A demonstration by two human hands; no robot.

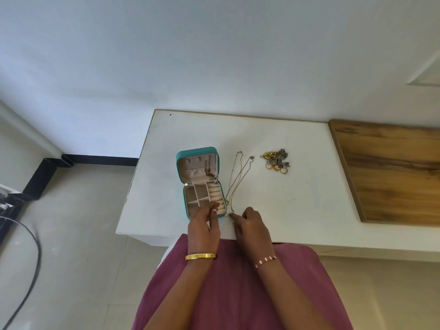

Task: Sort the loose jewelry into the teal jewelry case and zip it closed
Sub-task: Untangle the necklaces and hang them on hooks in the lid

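The teal jewelry case [181,184] lies open on the white table [297,186], lid upright, a thin chain hanging inside the lid. Its beige tray has several compartments. Two thin gold chains [238,177] stretch along the table right of the case. A heap of rings and earrings [277,159] sits farther right. My left hand [202,225] reaches over the case's near edge, fingers relaxed, holding nothing. My right hand [252,226] rests at the near ends of the chains, its fingertips pinching one chain end by the table's front edge.
A wooden panel [392,172] covers the table's right side. The wall stands right behind the table. Tiled floor and a black cable [31,258] lie to the left. My lap in a pink garment is under the table's front edge.
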